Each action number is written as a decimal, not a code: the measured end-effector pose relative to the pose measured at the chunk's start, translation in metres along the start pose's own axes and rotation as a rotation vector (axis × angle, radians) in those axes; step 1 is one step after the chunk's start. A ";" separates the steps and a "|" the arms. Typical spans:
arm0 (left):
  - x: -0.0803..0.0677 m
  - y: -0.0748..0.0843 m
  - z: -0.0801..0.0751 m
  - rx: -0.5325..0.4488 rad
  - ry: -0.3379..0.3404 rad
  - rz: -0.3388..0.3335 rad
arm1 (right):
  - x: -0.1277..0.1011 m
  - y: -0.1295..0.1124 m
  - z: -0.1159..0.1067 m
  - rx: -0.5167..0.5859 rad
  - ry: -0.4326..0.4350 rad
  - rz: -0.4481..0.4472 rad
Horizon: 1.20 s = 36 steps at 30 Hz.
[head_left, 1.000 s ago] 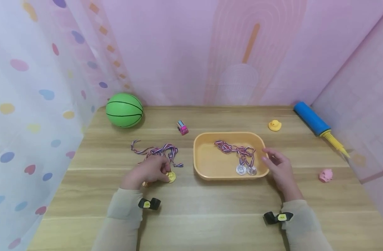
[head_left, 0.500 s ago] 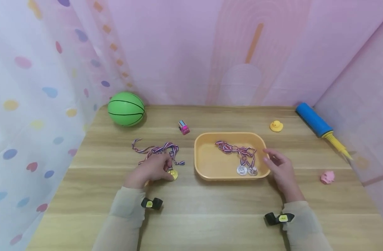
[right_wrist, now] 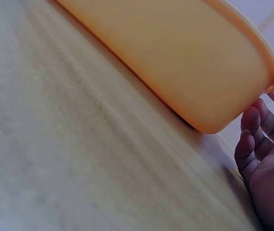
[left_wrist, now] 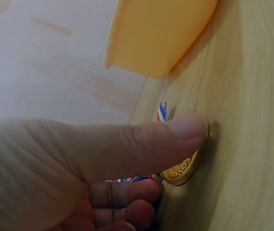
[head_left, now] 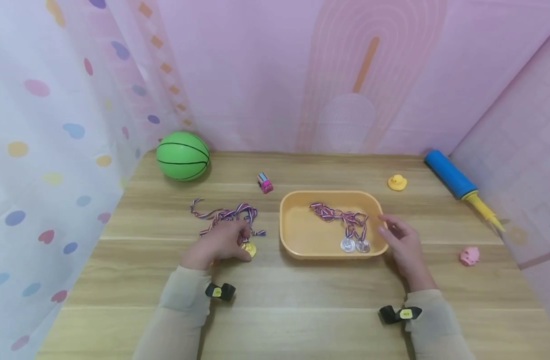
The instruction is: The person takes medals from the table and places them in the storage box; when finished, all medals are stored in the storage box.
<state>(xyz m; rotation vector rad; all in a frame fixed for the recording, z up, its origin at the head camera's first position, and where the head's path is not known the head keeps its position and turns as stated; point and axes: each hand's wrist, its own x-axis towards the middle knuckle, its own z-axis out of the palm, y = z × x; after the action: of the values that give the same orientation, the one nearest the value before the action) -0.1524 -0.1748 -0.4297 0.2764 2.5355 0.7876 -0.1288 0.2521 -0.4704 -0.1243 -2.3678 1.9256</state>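
Observation:
My left hand (head_left: pixel 218 244) lies on the table over a gold medal (head_left: pixel 249 249), thumb and curled fingers pinching its edge; the left wrist view shows the thumb (left_wrist: pixel 175 132) pressed on the gold medal (left_wrist: pixel 182 171). Its striped ribbon (head_left: pixel 225 215) trails back behind the hand. An orange tray (head_left: pixel 293 235) holds two silver medals (head_left: pixel 354 245) with striped ribbons. My right hand (head_left: pixel 401 240) rests beside the tray's right rim, thumb at the rim, fingers loosely bent; in the right wrist view these fingers (right_wrist: pixel 255 144) sit next to the tray (right_wrist: pixel 175 57).
A green ball (head_left: pixel 183 155) sits at the back left. A small pink toy car (head_left: pixel 264 183) lies behind the tray, a yellow duck (head_left: pixel 397 182) to its right, a blue pump (head_left: pixel 457 177) by the right wall and a pink pig (head_left: pixel 469 256) near the right edge.
Almost nothing differs; the left hand has shifted very slightly on the gold medal, and the right hand stays at the tray's rim.

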 end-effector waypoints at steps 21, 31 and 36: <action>0.002 0.004 0.002 0.072 0.044 0.099 | 0.000 -0.001 0.001 -0.018 -0.001 -0.013; 0.005 0.003 0.001 0.056 0.107 0.168 | 0.004 -0.003 0.000 0.004 0.006 -0.014; 0.003 0.004 0.002 -0.003 0.102 0.168 | 0.000 -0.001 0.000 -0.018 0.000 -0.010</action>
<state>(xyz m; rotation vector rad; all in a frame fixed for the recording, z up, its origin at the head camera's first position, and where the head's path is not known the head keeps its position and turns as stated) -0.1538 -0.1698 -0.4295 0.4639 2.6316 0.8892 -0.1290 0.2516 -0.4692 -0.1137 -2.3812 1.9007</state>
